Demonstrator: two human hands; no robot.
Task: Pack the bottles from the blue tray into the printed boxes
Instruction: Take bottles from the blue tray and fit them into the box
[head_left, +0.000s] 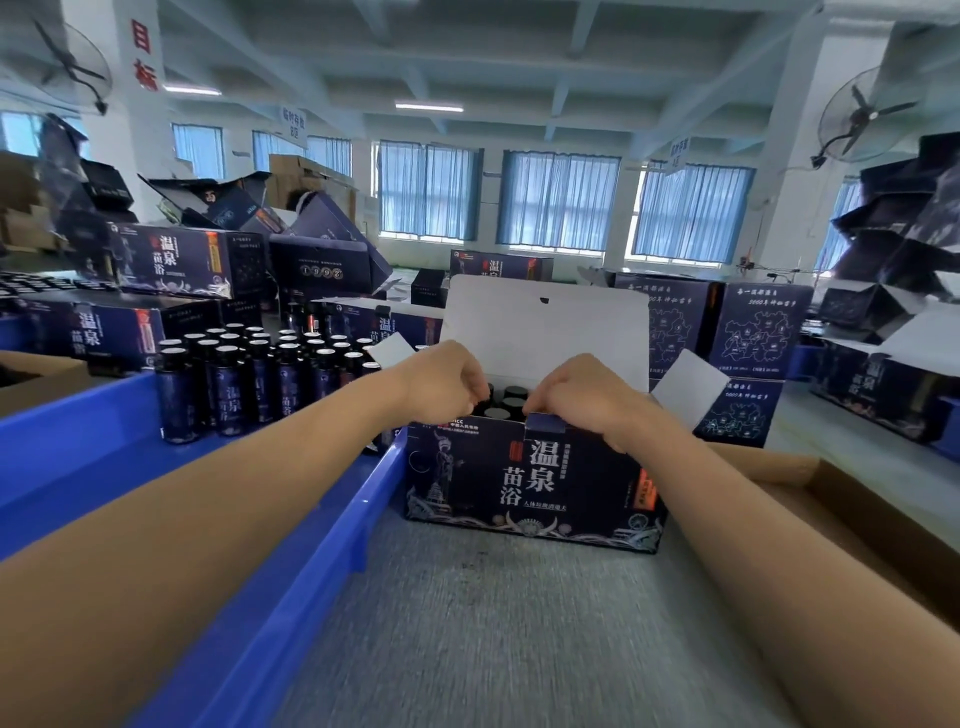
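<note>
The blue tray (104, 431) on the left holds rows of upright dark bottles (228, 395); its near floor is bare. The left hand (441, 382) dips curled fingers into the open printed box (530, 483), over the black caps (506, 400) of bottles packed inside — whether it holds one, I cannot tell. The right hand (582, 395) curls its fingers round the box's front rim. Grey table (493, 623) lies open in front — a brown carton (831, 499) borders the right.
</note>
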